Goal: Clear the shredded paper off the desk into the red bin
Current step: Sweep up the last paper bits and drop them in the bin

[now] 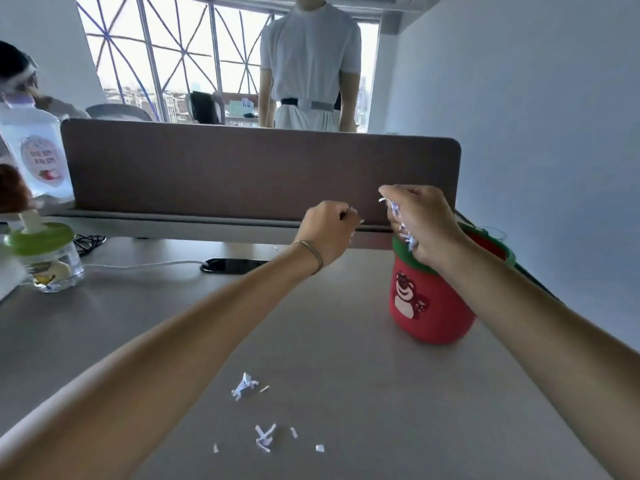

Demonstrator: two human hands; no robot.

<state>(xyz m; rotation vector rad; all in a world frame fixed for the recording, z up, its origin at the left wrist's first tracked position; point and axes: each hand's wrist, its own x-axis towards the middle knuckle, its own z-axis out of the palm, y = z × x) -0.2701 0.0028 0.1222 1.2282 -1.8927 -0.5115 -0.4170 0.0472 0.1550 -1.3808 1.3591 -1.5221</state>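
Nearest scraps: small white shreds of paper [262, 438] lie loose on the grey laminate desk [138, 323], close to the person; a second little clump [244, 386] sits just beyond; these are not yet cleared
Red bin: a round red plastic bin with a green rim and a bear picture [429, 306] stands on the desk's right side, within easy reach so handfuls can be dropped straight in
Right hand: the right hand [420, 225] is curled round a bunch of white and blue paper shreds [403, 226], held over the bin's mouth; a judgement: it is placed there to let go
Left hand: the left hand [327, 233] hovers beside it, fingers curled; whether it pinches a scrap I cannot tell
Beyond: a brown fabric divider panel [259, 174] backs the desk; a clear plastic bottle [34, 154] stands far left
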